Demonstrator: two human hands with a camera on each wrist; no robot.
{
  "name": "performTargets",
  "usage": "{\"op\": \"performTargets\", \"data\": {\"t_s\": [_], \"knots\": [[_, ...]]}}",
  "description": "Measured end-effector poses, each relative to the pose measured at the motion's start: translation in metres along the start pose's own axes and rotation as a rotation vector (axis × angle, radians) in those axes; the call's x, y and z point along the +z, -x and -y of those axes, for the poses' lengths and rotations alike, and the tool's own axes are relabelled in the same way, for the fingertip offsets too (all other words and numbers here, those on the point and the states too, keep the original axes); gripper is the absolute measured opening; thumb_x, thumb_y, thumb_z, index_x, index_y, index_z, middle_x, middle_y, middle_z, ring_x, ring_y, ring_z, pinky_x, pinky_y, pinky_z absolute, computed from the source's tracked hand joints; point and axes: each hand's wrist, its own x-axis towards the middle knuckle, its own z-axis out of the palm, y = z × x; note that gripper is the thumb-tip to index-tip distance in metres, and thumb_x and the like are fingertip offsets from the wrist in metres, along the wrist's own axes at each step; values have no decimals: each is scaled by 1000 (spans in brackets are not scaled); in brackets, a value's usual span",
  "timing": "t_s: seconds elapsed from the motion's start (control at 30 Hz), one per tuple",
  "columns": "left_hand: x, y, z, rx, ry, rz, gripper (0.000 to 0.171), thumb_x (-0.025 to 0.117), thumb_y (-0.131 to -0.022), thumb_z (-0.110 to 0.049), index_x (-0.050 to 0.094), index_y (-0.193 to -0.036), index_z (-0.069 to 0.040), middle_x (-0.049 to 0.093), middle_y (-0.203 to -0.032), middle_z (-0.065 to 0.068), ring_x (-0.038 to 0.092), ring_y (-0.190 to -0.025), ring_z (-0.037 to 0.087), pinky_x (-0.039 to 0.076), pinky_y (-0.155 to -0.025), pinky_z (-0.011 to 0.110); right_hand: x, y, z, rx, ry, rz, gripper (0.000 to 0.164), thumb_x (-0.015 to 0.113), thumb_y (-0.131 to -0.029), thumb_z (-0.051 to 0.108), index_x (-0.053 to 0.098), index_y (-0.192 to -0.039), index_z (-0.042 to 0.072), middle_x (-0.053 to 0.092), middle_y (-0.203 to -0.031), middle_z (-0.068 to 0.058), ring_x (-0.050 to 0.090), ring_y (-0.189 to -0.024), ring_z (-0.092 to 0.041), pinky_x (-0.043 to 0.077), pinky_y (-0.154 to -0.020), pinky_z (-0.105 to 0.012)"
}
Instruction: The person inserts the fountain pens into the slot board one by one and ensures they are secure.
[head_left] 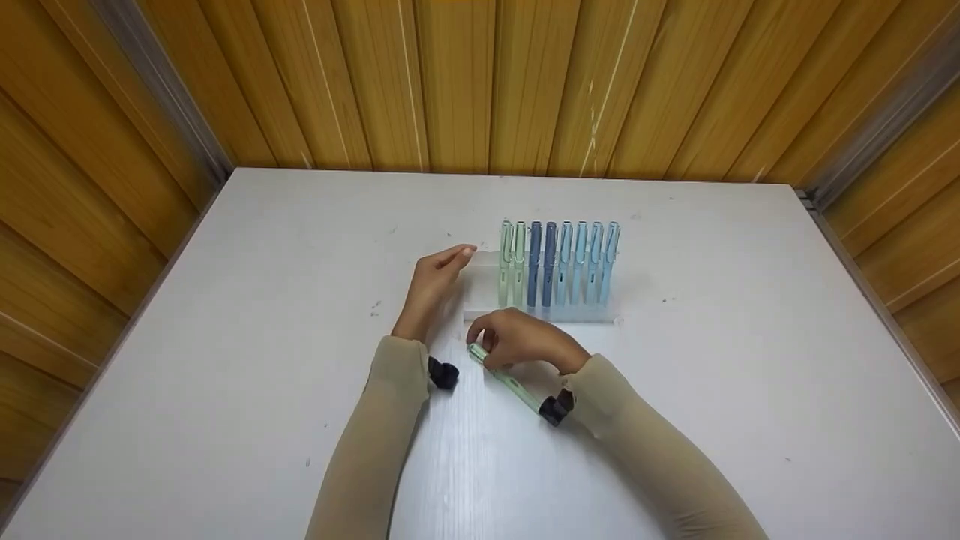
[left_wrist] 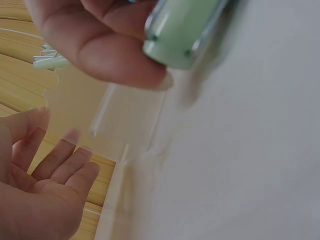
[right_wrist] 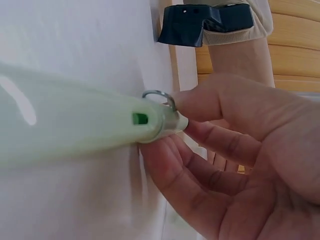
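Note:
My right hand (head_left: 529, 337) pinches a light green pen (head_left: 519, 390) near its clip end, in front of the rack. The pen slants over the white table, its other end toward the right wrist. In the right wrist view, thumb and fingers close around the pen (right_wrist: 100, 117) at its wire clip. At the left end of a clear acrylic pen stand (head_left: 480, 279), my left hand (head_left: 433, 281) holds the edge. The left wrist view has the left thumb and fingers (left_wrist: 75, 165) at the edge of the clear panel (left_wrist: 75, 100).
Upright in the stand are two green pens (head_left: 519, 262), two dark blue pens (head_left: 550, 262) and several light blue pens (head_left: 592, 262). The stand's left part holds no pens. A wood-patterned wall (head_left: 457, 90) rises behind the white table (head_left: 247, 315). Each wrist wears a black camera mount (head_left: 444, 373).

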Motion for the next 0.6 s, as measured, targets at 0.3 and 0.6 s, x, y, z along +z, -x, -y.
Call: {"op": "performTargets", "data": {"t_s": [0.3,0.6], "knots": [[-1,0,1,20,-25,12,35,60,-95,-37,68,-122,-16,62,-132,2,51,-130,19,41,-109,40,-10,2,-11,18,-181,18,34,67,-78,1,67,-111,10,68,-94,-8,63,-69,-11,57,-61,-29],[-1,-1,1,21,-17,4,34,61,-95,-36,69,-120,-14,63,-131,3,52,-129,19,42,-108,39,-21,3,-16,-109,-254,-58,35,66,-79,2,66,-113,8,69,-99,-9,63,-87,-14,53,-73,-25]]}}
